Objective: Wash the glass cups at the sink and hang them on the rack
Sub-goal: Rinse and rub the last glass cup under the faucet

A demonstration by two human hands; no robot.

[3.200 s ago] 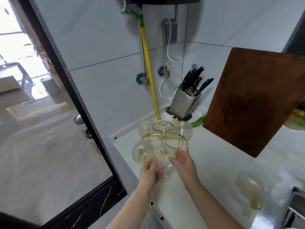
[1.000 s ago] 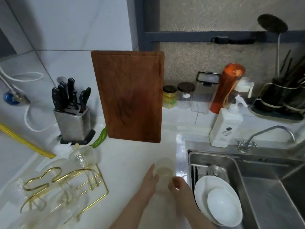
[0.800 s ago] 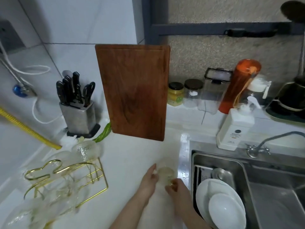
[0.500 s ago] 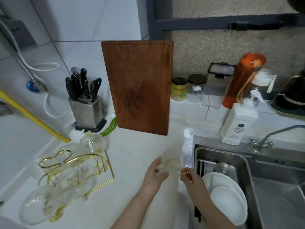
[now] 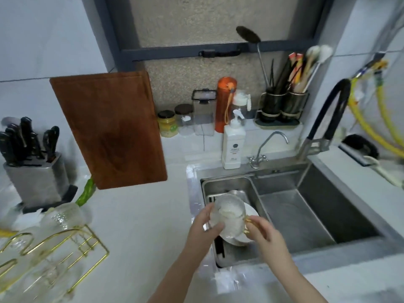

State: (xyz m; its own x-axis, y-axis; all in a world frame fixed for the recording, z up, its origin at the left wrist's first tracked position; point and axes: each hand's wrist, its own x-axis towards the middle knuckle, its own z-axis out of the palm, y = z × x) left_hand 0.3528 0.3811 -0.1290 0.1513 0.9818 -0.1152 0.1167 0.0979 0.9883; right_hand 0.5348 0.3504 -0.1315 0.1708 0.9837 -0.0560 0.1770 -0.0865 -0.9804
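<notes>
A clear glass cup (image 5: 228, 212) with a gold handle hangs over the left edge of the steel sink (image 5: 306, 248), held between both hands. My left hand (image 5: 204, 226) cups its left side, and my right hand (image 5: 261, 234) pinches the gold handle on its right. White plates (image 5: 249, 212) lie in the sink's left basin right under the cup. The gold wire rack (image 5: 54, 248) stands on the counter at the lower left, with several glass cups (image 5: 63, 216) hanging on it.
A wooden cutting board (image 5: 111, 130) leans on the wall. A knife block (image 5: 35, 171) stands at the left, and a green pepper (image 5: 86, 193) lies beside it. Behind the sink are a soap bottle (image 5: 232, 145), jars, a small tap (image 5: 264, 147) and a black-hosed faucet (image 5: 328, 119).
Both hands left the rack, took the cup from the counter and carried it rightward over the sink. The view swung from the rack to the sink.
</notes>
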